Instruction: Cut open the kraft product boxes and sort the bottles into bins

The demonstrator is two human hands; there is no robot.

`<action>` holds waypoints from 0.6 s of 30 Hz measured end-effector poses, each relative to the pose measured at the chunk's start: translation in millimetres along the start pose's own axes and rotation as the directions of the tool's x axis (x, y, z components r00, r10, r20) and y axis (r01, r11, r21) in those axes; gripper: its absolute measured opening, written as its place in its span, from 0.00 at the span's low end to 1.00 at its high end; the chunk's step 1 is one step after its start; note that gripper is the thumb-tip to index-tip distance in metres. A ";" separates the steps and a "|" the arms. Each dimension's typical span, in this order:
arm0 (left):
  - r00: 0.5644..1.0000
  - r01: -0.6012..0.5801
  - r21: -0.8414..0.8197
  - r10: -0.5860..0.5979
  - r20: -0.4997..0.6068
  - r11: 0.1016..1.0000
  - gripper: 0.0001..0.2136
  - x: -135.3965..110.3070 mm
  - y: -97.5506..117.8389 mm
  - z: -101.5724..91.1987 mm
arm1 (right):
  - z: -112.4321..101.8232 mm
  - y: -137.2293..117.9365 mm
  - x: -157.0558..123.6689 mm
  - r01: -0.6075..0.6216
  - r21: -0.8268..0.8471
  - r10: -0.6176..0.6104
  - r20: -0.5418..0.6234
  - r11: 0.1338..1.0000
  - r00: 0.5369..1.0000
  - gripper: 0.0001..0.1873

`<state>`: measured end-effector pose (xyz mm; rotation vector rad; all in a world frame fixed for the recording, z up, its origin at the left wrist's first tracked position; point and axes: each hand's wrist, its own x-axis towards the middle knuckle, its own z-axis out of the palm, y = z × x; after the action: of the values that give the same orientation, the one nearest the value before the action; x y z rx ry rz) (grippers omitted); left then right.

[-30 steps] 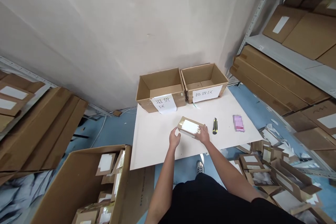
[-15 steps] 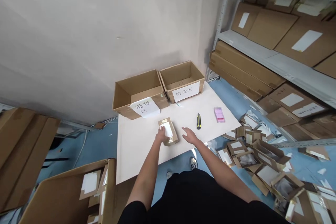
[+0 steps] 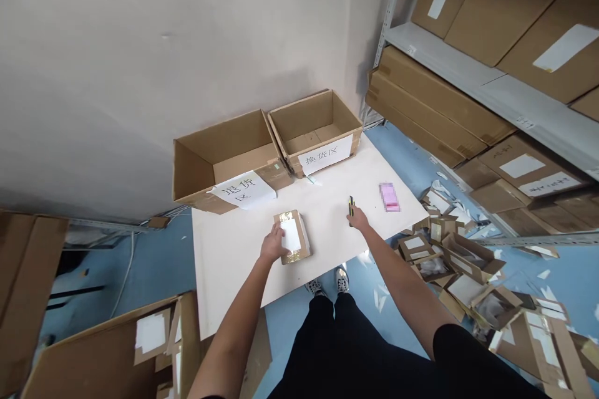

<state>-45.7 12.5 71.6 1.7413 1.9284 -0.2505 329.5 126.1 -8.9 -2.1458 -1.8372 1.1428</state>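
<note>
A small cardboard box (image 3: pixel 294 238) with a white label and shiny tape lies on the white table (image 3: pixel 327 224). My left hand (image 3: pixel 273 245) grips it by its left side, with the fingers over the top edge and the thumb near the front corner. To the right, my right hand (image 3: pixel 358 219) is closed around a yellow and black utility knife (image 3: pixel 351 202), whose upper end shows above the fingers. A pink rectangular item (image 3: pixel 389 197), blurred in the picture, lies farther right on the tabletop.
Two open cartons with handwritten signs, a left carton (image 3: pixel 191 193) and a right carton (image 3: pixel 318 100), stand along the table's back. A large carton (image 3: pixel 93 349) holding labelled cardboard is at lower left. Opened boxes (image 3: pixel 468 255) litter the floor at right, below a loaded metal shelf (image 3: pixel 468 56).
My right hand has moved right and forward from bare tabletop and taken hold of the utility knife. My left hand stays on the box, which has turned slightly. The camera view has shifted.
</note>
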 end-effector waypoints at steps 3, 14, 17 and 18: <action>1.000 -0.003 0.015 0.002 0.021 1.000 0.28 3.1 -2.2 3.9 | 20.9 18.6 9.6 -0.191 0.040 0.191 0.001 0.981 0.982 0.27; 0.996 0.071 -0.014 -0.070 0.060 0.997 0.36 2.5 5.1 19.4 | 81.3 -54.7 -15.5 -0.264 0.578 0.345 -0.032 0.772 0.938 0.21; 0.998 0.057 -0.029 -0.055 0.044 0.998 0.41 1.1 6.5 21.3 | 90.7 -107.2 -52.7 -0.033 0.662 0.072 -0.031 0.749 0.997 0.27; 0.998 0.049 -0.039 -0.047 0.033 0.998 0.42 0.7 9.3 23.2 | 92.3 -123.3 -65.5 0.041 0.603 -0.018 -0.044 0.797 0.999 0.29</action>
<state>-30.8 3.6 53.6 1.6572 1.9411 -0.2538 176.0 66.1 19.7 -1.7353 -1.2340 1.4269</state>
